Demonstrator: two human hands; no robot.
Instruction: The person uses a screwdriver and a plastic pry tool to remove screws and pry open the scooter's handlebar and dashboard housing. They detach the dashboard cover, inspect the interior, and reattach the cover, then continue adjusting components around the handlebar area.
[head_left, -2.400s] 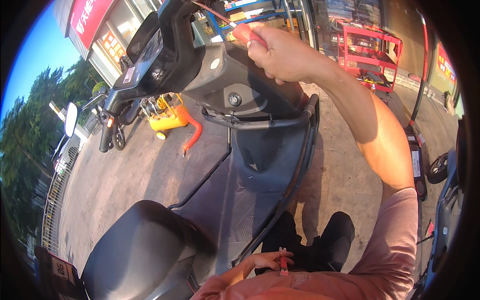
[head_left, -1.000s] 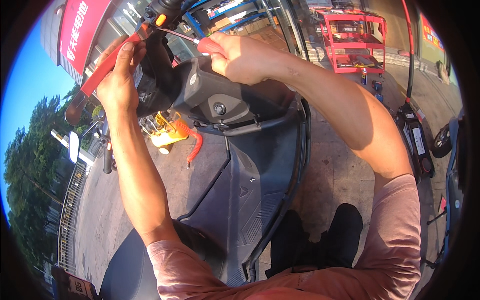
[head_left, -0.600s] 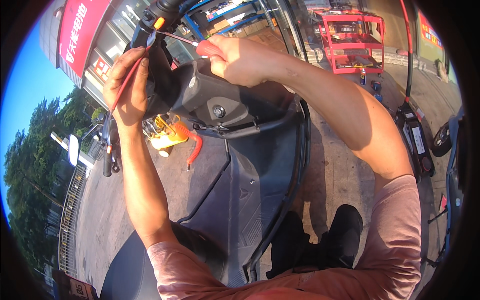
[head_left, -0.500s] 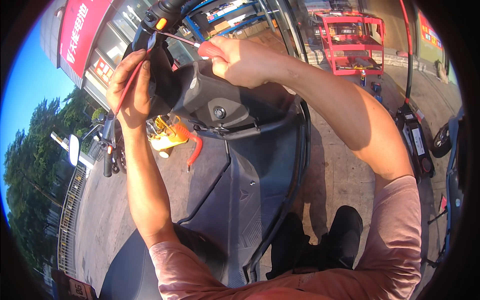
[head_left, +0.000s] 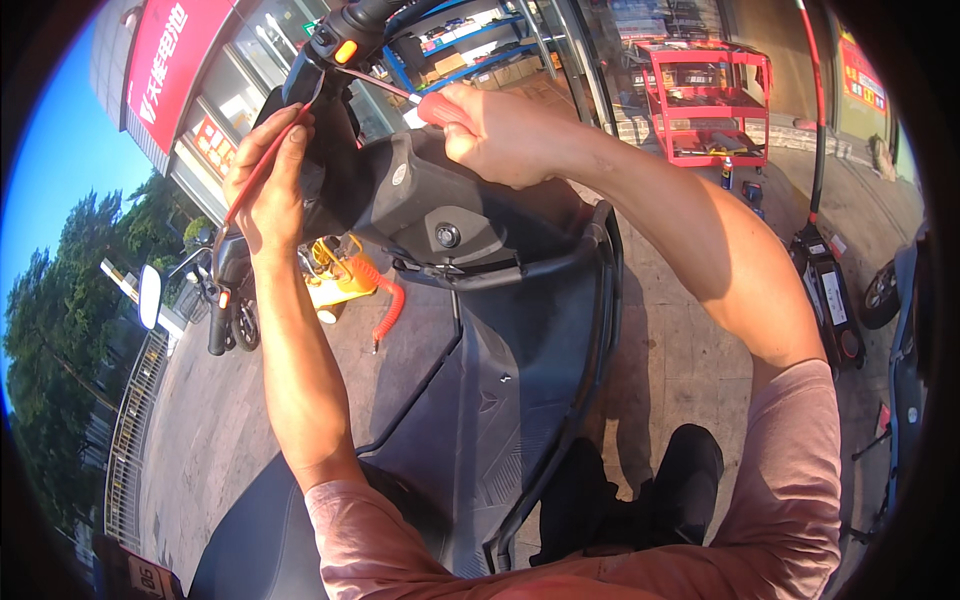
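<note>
My right hand (head_left: pixel 500 135) is closed around the red handle of a screwdriver (head_left: pixel 432 108). Its thin metal shaft runs up and left to the underside of the scooter's handlebar switch housing (head_left: pixel 335 45), which carries an orange button. Whether the tip sits in a screw cannot be made out. Between the thumb and fingers of my left hand (head_left: pixel 268 175) is a long, thin red tool (head_left: pixel 258 172) with a narrow greyish tip, angled up toward the same housing. Below both hands lies the scooter's dark front panel (head_left: pixel 430 200) with a round key lock (head_left: pixel 447 235).
The scooter's footboard (head_left: pixel 500 400) and seat (head_left: pixel 270 530) are close to me. Beyond stand a yellow machine (head_left: pixel 335 285) with a coiled red hose (head_left: pixel 392 310) and a red tool cart (head_left: pixel 708 105). At right are a black floor jack (head_left: pixel 825 290) and another parked vehicle (head_left: pixel 905 380).
The handlebar and front panel sit slightly farther right in the picture. Both hands shift with them and keep hold of their tools near the switch housing.
</note>
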